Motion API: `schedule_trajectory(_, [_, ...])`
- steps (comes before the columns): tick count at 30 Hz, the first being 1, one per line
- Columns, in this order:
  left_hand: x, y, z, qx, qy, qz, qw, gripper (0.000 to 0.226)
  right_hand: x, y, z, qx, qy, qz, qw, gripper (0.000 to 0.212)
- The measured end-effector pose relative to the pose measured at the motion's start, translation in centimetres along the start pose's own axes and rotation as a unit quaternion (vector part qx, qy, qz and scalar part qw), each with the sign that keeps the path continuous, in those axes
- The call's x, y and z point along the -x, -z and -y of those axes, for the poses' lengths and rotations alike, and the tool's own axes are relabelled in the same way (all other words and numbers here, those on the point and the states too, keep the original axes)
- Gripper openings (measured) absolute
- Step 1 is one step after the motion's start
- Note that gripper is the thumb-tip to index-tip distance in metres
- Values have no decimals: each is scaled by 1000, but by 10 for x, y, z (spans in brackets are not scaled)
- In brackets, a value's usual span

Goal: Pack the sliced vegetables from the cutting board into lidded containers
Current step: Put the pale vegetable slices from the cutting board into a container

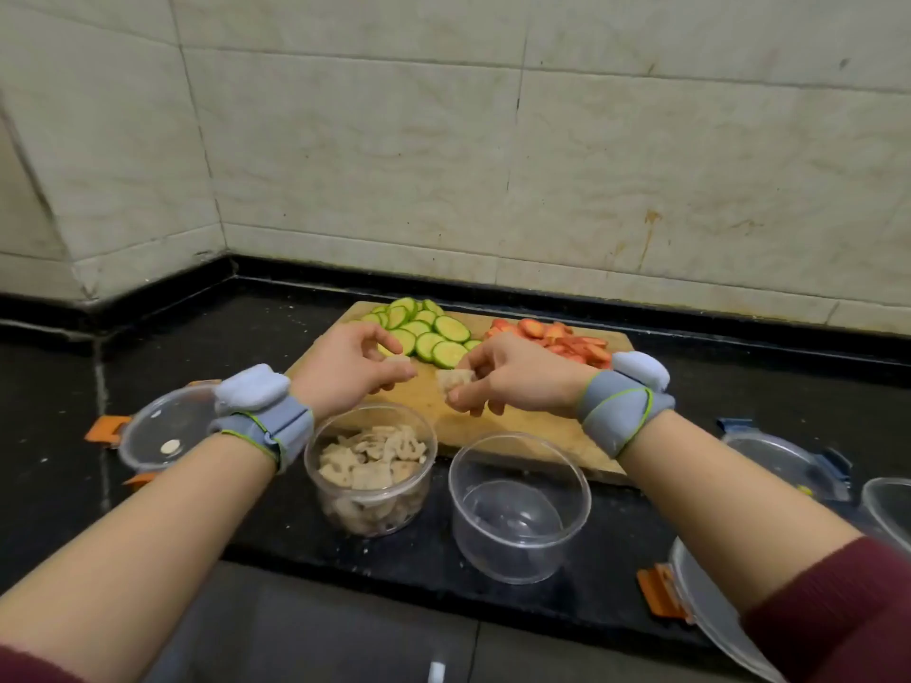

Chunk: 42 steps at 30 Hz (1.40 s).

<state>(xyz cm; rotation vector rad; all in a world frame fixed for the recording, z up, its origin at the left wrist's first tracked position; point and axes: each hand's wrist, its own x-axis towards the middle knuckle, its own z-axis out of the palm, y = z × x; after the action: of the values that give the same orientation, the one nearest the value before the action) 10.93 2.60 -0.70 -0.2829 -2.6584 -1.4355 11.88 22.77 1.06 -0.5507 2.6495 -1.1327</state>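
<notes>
Each grip, left hand [350, 367] and right hand [512, 374], pinches a lotus slice [453, 379]; lower-centre container [307, 458] nearly full; cucumber slices [424, 332], carrot slices [567, 340] unpacked.

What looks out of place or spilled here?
Nothing is spilled or askew. Only brownish streaks on the wall tile above the carrot slices stand out; they look like old drip stains.

green cucumber slices [428, 329], orange-red carrot slices [567, 340], beige lotus-root slices [374, 456], black counter [207, 337], grey wristbands [276, 426]
</notes>
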Motion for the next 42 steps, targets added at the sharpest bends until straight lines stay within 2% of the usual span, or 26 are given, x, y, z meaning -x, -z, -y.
schedule_trajectory(5, [28, 18, 23, -53, -11, -52, 997, 23, -15, -37, 25, 104, 7, 16, 994, 25])
schedule_trajectory(9, [45, 21, 29, -113, -29, -41, 992, 19, -21, -54, 29, 177, 17, -50, 983, 23])
schedule_trajectory(12, [54, 23, 31, -144, -42, -40, 988, 13, -21, -60, 32, 176, 27, -79, 981, 24])
schedule_trajectory(16, [58, 29, 43, -121, -19, -78, 989, 15, -21, -64, 38, 142, 26, -43, 989, 22])
schedule_trajectory(21, [62, 29, 54, -85, -7, -51, 995, 17, -22, -64, 42, 116, 4, -53, 992, 16])
schedule_trajectory(25, [66, 21, 59, -62, -5, -26, 998, 19, -15, -71, 43, 183, 30, -56, 981, 16])
schedule_trajectory(30, [65, 17, 64, -13, 6, -14, 1000, 17, -13, -65, 41, 174, 28, -33, 984, 15])
schedule_trajectory(32, [64, 17, 63, 0, 10, -7, 1000, 17, -13, -69, 39, 199, 29, -49, 978, 16])
schedule_trajectory(36, [63, 17, 63, 2, 35, 8, 999, 26, -17, -79, 36, 245, 39, -77, 966, 17])
schedule_trajectory(42, [59, 21, 61, -68, 34, 34, 997, 20, -17, -83, 36, 285, 44, -96, 953, 15])
